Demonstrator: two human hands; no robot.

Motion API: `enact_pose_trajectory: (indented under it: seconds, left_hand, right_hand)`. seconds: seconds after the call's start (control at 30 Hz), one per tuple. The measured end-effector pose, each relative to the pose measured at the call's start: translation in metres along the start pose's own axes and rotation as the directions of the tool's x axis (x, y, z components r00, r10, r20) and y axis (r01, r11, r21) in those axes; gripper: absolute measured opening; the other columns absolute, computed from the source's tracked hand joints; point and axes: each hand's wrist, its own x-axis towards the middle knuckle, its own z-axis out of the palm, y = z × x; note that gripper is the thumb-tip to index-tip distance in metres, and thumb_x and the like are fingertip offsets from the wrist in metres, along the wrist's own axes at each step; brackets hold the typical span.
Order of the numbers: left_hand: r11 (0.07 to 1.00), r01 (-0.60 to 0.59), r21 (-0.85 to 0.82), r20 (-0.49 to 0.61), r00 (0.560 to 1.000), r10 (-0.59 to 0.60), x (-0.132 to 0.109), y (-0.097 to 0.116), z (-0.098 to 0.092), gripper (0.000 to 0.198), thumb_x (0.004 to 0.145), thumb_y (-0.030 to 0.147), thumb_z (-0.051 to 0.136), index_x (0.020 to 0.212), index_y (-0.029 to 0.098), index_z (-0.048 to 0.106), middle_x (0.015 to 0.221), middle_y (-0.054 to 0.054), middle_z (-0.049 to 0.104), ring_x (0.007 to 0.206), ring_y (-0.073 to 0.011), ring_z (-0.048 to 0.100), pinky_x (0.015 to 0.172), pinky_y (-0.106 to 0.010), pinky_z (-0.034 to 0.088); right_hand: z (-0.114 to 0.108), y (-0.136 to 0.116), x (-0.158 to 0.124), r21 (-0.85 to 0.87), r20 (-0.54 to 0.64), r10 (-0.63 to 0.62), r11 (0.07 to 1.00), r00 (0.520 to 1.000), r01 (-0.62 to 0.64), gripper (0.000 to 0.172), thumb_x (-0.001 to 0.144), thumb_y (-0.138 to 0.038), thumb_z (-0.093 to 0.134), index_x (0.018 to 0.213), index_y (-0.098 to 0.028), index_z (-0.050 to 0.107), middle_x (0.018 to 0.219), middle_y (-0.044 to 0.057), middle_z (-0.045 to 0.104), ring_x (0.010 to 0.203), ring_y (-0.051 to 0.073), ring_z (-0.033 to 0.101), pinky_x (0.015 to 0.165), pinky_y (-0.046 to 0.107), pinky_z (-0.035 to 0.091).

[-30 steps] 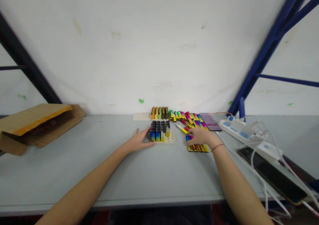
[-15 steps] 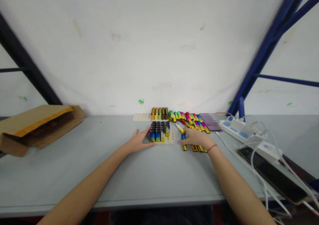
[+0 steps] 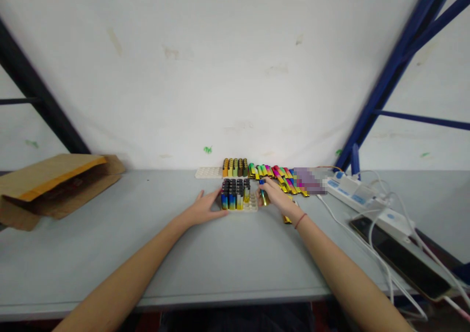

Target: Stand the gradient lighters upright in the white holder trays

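A white perforated tray (image 3: 253,205) holds upright lighters (image 3: 232,195) with black tops, blue, yellow and clear bodies, on its left side; open holes show on the right. My left hand (image 3: 201,208) grips the tray's left end, its thumb along the front corner and its fingers beside the lighters. Just right of the tray, my right hand (image 3: 275,195) is closed around a shiny blue-and-gold lighter (image 3: 263,195), tilted, its lower end near the table. Under my right wrist lie more gold lighters (image 3: 287,220), mostly hidden.
Behind, a second tray (image 3: 208,173) carries orange, yellow and green lighters (image 3: 235,167). Rainbow metallic lighters (image 3: 281,174) lie in rows to the right, beside a blurred purple item (image 3: 312,181). A power strip (image 3: 362,192), cables and a phone (image 3: 400,256) are right; a paper bag (image 3: 62,180) is left.
My right hand has picked up the blue-and-gold lighter from the table and moved left with it, close to the tray's right end. My left hand has stayed put.
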Motion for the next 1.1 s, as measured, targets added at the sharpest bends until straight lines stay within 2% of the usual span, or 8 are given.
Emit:
enact_pose_trajectory:
  seconds: [0.17, 0.27, 0.4, 0.5, 0.63, 0.73, 0.9, 1.1]
  left_hand:
    - [1.0, -0.005, 0.002, -0.004, 1.0, 0.005, 0.0, -0.003, 0.002, 0.088, 0.078, 0.066, 0.048, 0.146, 0.02, 0.016, 0.146, -0.015, 0.032, 0.134, -0.0337, 0.03, 0.108, -0.061, 0.005]
    - [1.0, -0.011, 0.007, -0.008, 1.0, 0.011, 0.0, -0.006, 0.003, 0.088, 0.079, 0.066, 0.047, 0.146, 0.019, 0.015, 0.145, -0.015, 0.034, 0.134, -0.0339, 0.031, 0.108, -0.062, 0.006]
    - [1.0, -0.011, 0.013, -0.006, 1.0, 0.011, 0.001, -0.006, 0.003, 0.09, 0.079, 0.067, 0.047, 0.146, 0.017, 0.016, 0.145, -0.016, 0.034, 0.134, -0.0347, 0.031, 0.108, -0.062, 0.006]
    - [1.0, -0.005, 0.011, 0.004, 1.0, 0.005, 0.0, -0.005, 0.002, 0.091, 0.078, 0.067, 0.047, 0.146, 0.015, 0.016, 0.145, -0.017, 0.034, 0.134, -0.0345, 0.03, 0.108, -0.062, 0.006]
    - [1.0, -0.008, 0.011, 0.01, 1.0, 0.008, 0.0, -0.005, 0.002, 0.09, 0.079, 0.067, 0.046, 0.146, 0.016, 0.014, 0.146, -0.017, 0.032, 0.135, -0.0334, 0.029, 0.108, -0.062, 0.005]
    - [1.0, -0.013, 0.022, 0.004, 1.0, 0.013, 0.0, -0.006, 0.003, 0.09, 0.08, 0.067, 0.045, 0.146, 0.015, 0.013, 0.146, -0.018, 0.032, 0.135, -0.0331, 0.03, 0.108, -0.062, 0.005]
    - [1.0, -0.015, 0.027, 0.005, 1.0, 0.014, 0.0, -0.005, 0.002, 0.088, 0.08, 0.066, 0.046, 0.146, 0.016, 0.015, 0.145, -0.017, 0.034, 0.134, -0.0331, 0.031, 0.108, -0.062, 0.006]
    - [1.0, -0.016, 0.023, 0.005, 1.0, 0.015, 0.0, -0.005, 0.002, 0.087, 0.081, 0.065, 0.046, 0.146, 0.019, 0.013, 0.146, -0.016, 0.033, 0.135, -0.0327, 0.03, 0.109, -0.061, 0.006]
  right_hand:
    - [0.011, 0.007, 0.004, 0.254, -0.036, 0.109, 0.962, 0.993, -0.096, 0.029, 0.08, -0.05, 0.044, 0.073, -0.021, 0.044, 0.049, -0.008, 0.039, 0.035, 0.009, 0.035, 0.036, 0.024, 0.029]
    - [0.013, 0.007, 0.004, 0.347, -0.051, 0.081, 0.936, 0.995, -0.059, 0.042, 0.075, -0.062, 0.05, 0.072, -0.021, 0.045, 0.052, -0.006, 0.043, 0.041, 0.009, 0.039, 0.037, 0.023, 0.029]
    - [0.016, 0.005, 0.003, 0.466, -0.069, 0.05, 0.885, 0.996, -0.012, 0.046, 0.07, -0.066, 0.056, 0.075, -0.022, 0.043, 0.053, -0.006, 0.046, 0.041, 0.009, 0.042, 0.039, 0.023, 0.031]
    - [0.018, 0.005, 0.002, 0.57, -0.018, 0.149, 0.814, 0.989, -0.112, 0.044, 0.073, -0.066, 0.052, 0.074, -0.023, 0.041, 0.047, -0.009, 0.038, 0.035, 0.008, 0.032, 0.036, 0.021, 0.027]
    - [0.018, 0.003, 0.001, 0.621, 0.027, 0.297, 0.743, 0.954, -0.249, 0.047, 0.081, -0.064, 0.033, 0.059, -0.022, 0.034, 0.038, -0.009, 0.026, 0.03, 0.008, 0.022, 0.032, 0.021, 0.02]
    - [0.019, 0.002, 0.001, 0.637, -0.006, 0.325, 0.73, 0.946, -0.247, 0.044, 0.084, -0.055, 0.026, 0.054, -0.023, 0.03, 0.035, -0.007, 0.024, 0.029, 0.009, 0.022, 0.031, 0.021, 0.019]
    - [0.021, 0.001, 0.003, 0.641, -0.091, 0.384, 0.729, 0.919, -0.241, 0.038, 0.084, -0.043, 0.025, 0.051, -0.022, 0.029, 0.035, -0.008, 0.016, 0.029, 0.007, 0.009, 0.031, 0.02, 0.008]
    - [0.028, 0.001, 0.002, 0.598, -0.201, 0.407, 0.771, 0.891, -0.217, 0.035, 0.083, -0.034, 0.026, 0.051, -0.022, 0.031, 0.034, -0.006, 0.02, 0.029, 0.008, 0.012, 0.032, 0.021, 0.007]
